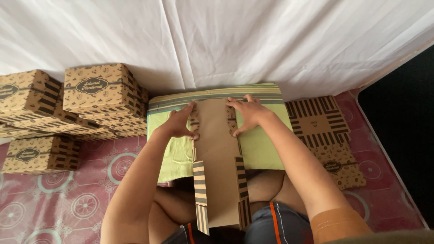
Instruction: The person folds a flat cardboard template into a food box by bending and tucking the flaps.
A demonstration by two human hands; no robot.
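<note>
White cloth is hung behind a green cushion, on which a flat cardboard blank is laid lengthwise toward the lap, its side flaps pressed by the left hand and right hand, fingers spread.

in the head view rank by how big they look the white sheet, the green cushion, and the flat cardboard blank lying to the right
1. white sheet
2. green cushion
3. flat cardboard blank
The sheet lies farthest from the camera yet looks largest.

A single head-worn camera looks steeply down from close above the lap, facing twelve o'clock toward the white draped cloth.
</note>
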